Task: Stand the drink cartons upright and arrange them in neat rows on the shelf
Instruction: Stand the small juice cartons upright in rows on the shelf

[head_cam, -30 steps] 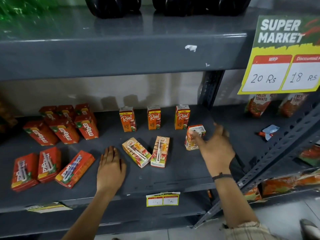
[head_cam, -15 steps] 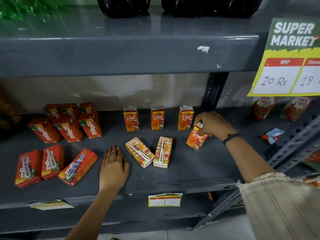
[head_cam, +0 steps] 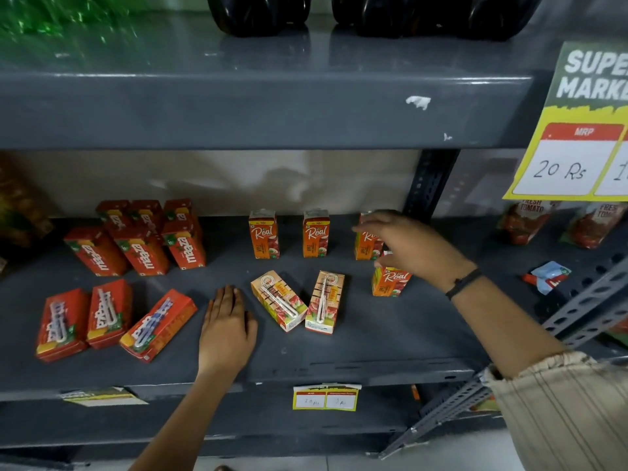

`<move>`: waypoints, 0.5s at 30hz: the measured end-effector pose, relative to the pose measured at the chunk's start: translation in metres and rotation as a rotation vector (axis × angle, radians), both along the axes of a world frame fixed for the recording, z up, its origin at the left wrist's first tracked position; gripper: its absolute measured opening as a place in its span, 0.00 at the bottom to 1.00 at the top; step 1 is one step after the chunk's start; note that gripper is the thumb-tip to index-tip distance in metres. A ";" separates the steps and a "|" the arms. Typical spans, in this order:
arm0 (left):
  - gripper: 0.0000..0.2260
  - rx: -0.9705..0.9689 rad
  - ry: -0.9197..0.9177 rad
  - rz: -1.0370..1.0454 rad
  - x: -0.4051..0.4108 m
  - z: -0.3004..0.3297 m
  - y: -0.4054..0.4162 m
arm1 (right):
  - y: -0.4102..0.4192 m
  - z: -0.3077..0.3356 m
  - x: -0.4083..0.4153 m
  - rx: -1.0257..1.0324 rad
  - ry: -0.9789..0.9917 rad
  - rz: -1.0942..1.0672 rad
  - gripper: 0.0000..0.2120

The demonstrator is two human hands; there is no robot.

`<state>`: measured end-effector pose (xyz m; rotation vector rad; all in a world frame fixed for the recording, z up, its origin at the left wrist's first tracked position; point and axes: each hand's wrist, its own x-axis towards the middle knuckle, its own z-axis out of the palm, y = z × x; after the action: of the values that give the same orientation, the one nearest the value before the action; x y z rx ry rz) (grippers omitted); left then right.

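On the grey shelf, two orange Real cartons stand upright in a back row; my right hand partly hides a third. In front of that one a fourth Real carton stands upright. My right hand hovers over it with fingers spread, the thumb touching its top. Two Real cartons lie flat with straws facing up. My left hand rests flat and empty on the shelf. Red Maaza cartons lean at the back left, and three lie flat in front.
An upper shelf with dark bottles overhangs the space. A yellow price sign hangs at right above tomato pouches and a small blue packet. A diagonal metal brace crosses the right side. A price tag sits on the shelf edge.
My right hand picked up the lying carton at right, stood it upright in front of the third back-row carton, and has opened over it. The left hand stayed flat.
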<state>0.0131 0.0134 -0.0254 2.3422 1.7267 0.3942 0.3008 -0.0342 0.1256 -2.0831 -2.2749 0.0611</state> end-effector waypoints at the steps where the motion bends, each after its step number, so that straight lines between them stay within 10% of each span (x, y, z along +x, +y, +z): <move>1: 0.25 0.001 0.004 0.000 0.000 0.000 0.000 | 0.001 -0.005 -0.011 0.051 -0.012 0.067 0.34; 10: 0.25 -0.001 0.000 0.004 -0.001 -0.001 0.001 | 0.012 -0.080 -0.065 -0.120 -0.193 0.364 0.23; 15: 0.24 -0.001 -0.012 0.005 -0.001 -0.001 0.001 | 0.004 -0.087 -0.055 0.089 -0.066 0.145 0.16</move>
<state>0.0125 0.0142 -0.0266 2.3312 1.7272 0.4073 0.2457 -0.0300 0.0388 -1.9029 -2.4162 -0.1024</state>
